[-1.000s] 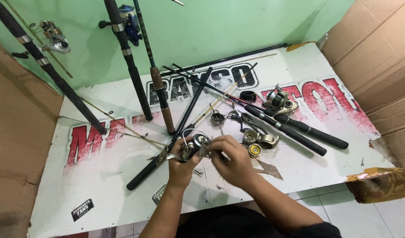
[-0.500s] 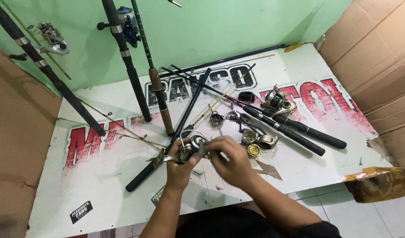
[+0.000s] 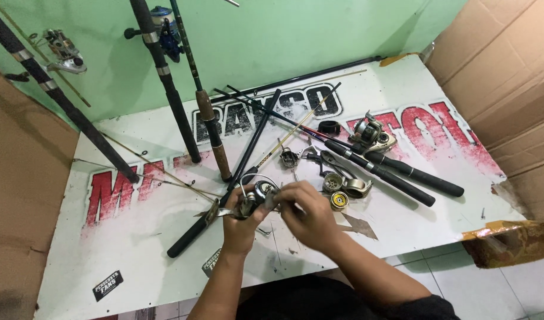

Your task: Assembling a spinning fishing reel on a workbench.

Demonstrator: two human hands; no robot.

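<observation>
Little has changed vs. a sec ago: both hands stay together over the table's near edge, same spot, so the fiddling w/ the reel carries on, no new step visible. Left hand (image 3: 241,222) is clamped round the spinning reel (image 3: 257,197), held just above the white table (image 3: 136,249); right hand (image 3: 310,216) pinches at the reel's right side, fingers closed on a small part I can't make out. Count: approx. 3 rods lean on the green wall at 10–12 o'clock, 1 w/ a blue reel (image 3: 165,26); several more rods lie crossed on the table, at least 4. One more silver reel (image 3: 371,135) at 2 o'clock of the hands; 3 or so loose round reel parts (image 3: 346,188) just right of them.
</observation>
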